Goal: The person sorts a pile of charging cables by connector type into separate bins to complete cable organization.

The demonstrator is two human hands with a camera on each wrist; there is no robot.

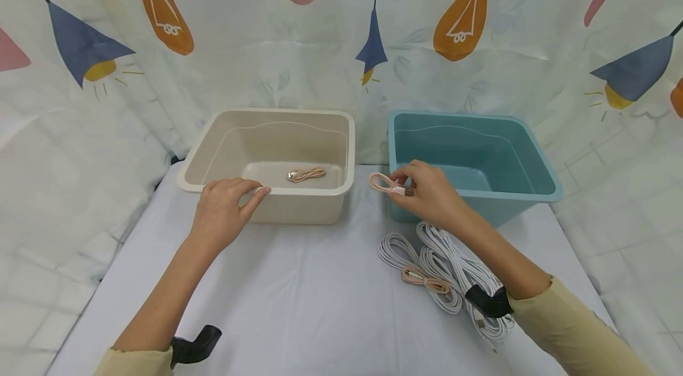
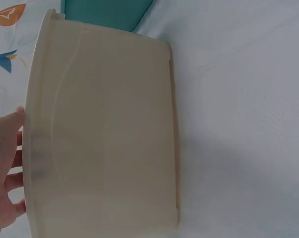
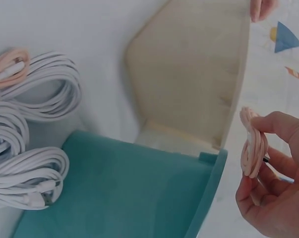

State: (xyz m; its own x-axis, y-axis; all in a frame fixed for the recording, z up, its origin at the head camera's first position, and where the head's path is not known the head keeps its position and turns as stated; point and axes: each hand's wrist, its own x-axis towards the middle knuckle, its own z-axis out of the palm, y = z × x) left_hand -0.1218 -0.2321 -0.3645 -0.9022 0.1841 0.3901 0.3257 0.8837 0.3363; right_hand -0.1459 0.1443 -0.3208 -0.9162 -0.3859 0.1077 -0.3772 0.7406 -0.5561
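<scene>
My left hand (image 1: 226,207) pinches the near rim of a beige plastic bin (image 1: 299,207) between thumb and fingers. Inside that bin lies a small bundled peach-coloured USB cable (image 1: 306,174). My right hand (image 1: 427,192) holds another coiled, peach-coloured USB cable (image 1: 380,182) by its white and metal plug end, over the near left corner of a teal bin (image 1: 480,118). In the right wrist view, thumb and fingertips pinch this coil (image 3: 253,144) beside the teal bin's rim. The left wrist view shows the thumb (image 2: 19,115) at the beige rim.
Below my right forearm, several coiled white cables (image 1: 453,269) lie heaped on the white-covered table (image 1: 320,305), with a peach-coloured cable bundle (image 1: 425,279) on top. Both bins stand at the table's back, before a patterned curtain (image 1: 320,56).
</scene>
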